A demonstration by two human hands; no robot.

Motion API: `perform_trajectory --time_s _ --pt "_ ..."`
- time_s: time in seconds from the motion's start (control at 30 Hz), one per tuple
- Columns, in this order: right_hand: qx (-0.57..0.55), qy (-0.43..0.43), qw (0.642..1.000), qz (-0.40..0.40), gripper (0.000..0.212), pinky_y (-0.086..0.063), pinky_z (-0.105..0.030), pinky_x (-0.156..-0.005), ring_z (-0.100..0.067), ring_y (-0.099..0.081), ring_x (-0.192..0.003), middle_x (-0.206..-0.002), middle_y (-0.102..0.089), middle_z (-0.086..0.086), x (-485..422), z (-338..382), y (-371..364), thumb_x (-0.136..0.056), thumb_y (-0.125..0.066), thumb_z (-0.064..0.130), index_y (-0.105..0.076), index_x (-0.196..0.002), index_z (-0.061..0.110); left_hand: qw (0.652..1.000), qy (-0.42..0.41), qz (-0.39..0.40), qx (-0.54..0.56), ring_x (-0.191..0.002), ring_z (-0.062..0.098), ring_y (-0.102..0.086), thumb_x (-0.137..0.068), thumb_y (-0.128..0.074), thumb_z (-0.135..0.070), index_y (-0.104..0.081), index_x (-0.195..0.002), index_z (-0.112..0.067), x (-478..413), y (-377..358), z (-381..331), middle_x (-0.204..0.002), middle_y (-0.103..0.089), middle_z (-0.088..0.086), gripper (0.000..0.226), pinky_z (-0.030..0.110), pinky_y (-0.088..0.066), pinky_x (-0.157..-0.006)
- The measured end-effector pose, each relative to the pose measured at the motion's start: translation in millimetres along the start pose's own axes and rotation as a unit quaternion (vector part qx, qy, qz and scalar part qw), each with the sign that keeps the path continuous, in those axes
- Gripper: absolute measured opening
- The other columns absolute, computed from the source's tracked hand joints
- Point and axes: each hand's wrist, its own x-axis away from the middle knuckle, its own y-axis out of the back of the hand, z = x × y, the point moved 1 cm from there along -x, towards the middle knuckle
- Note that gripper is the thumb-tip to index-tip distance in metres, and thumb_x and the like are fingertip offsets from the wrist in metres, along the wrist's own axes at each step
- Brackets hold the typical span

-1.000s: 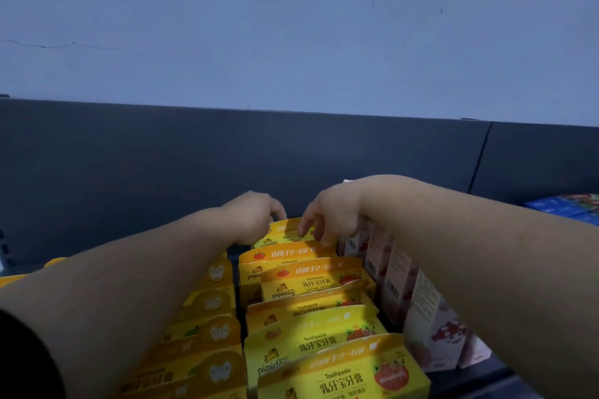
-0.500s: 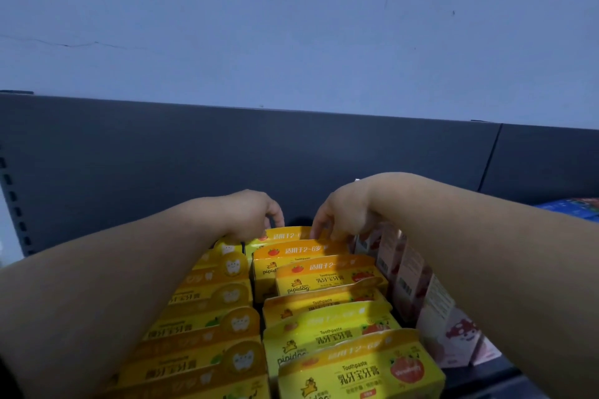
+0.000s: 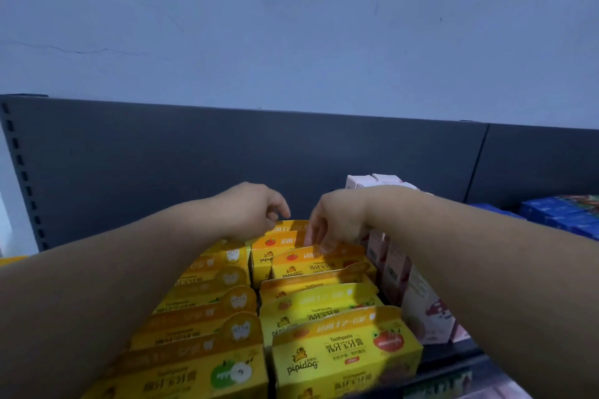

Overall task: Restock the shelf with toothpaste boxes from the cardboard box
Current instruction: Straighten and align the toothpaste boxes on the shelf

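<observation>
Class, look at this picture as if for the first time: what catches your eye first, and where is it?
Two rows of bright yellow toothpaste boxes fill the lower centre, running back toward the dark grey shelf back panel. Both bare arms reach in, the left hand and right hand meeting over the rearmost boxes. Pink boxes stand just right of the yellow ones.
</observation>
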Motion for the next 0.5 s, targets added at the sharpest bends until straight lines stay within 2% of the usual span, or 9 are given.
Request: perform_trajectory --time_s 0.1,0.27,0.37,0.5 --pt "0.023 -0.004 1.000 -0.009 0.028 -0.055 -0.040 -0.091 -0.024 -0.066 -0.100 -0.119 -0.065 0.001 -3 3 -5 -0.090 -0.065 0.021 -0.067 -0.111 0.039 0.999 0.001 0.034 -0.003 -0.096 0.002 -0.056 -0.094 -0.055 -0.018 -0.058 -0.122 -0.039 17 -3 -3 -0.121 -0.061 -0.013 0.035 0.017 -0.045 -0.075" --pt "0.055 0.010 0.998 -0.028 0.040 -0.051 -0.035 -0.095 -0.023 -0.060 -0.109 -0.127 -0.058 0.000 2 14 -6 -0.095 -0.055 0.006 -0.065 -0.120 0.035 0.999 0.031 0.011 -0.017 -0.095 0.006 -0.053 -0.097 -0.048 -0.012 -0.056 -0.127 -0.039 39 -5 3 -0.127 -0.058 -0.010 0.042 0.019 -0.042 -0.077" --pt "0.041 0.023 0.998 -0.045 0.035 -0.047 -0.027 -0.093 -0.022 -0.058 -0.114 -0.131 -0.057 0.002 7 20 -8 -0.096 -0.054 0.010 -0.066 -0.120 0.034 0.998 0.051 0.000 -0.024 -0.111 0.010 -0.056 -0.096 -0.045 -0.006 -0.056 -0.127 -0.040 47 -3 8 -0.132 -0.056 -0.009 0.048 0.021 -0.047 -0.083" --pt "0.013 0.033 0.996 -0.079 0.032 -0.045 -0.026 -0.092 -0.021 -0.057 -0.114 -0.130 -0.058 0.003 11 25 -12 -0.097 -0.055 0.012 -0.068 -0.116 0.034 0.997 0.073 -0.017 -0.033 -0.117 0.012 -0.054 -0.094 -0.047 -0.002 -0.056 -0.128 -0.036 52 1 12 -0.132 -0.056 -0.009 0.050 0.025 -0.049 -0.089"
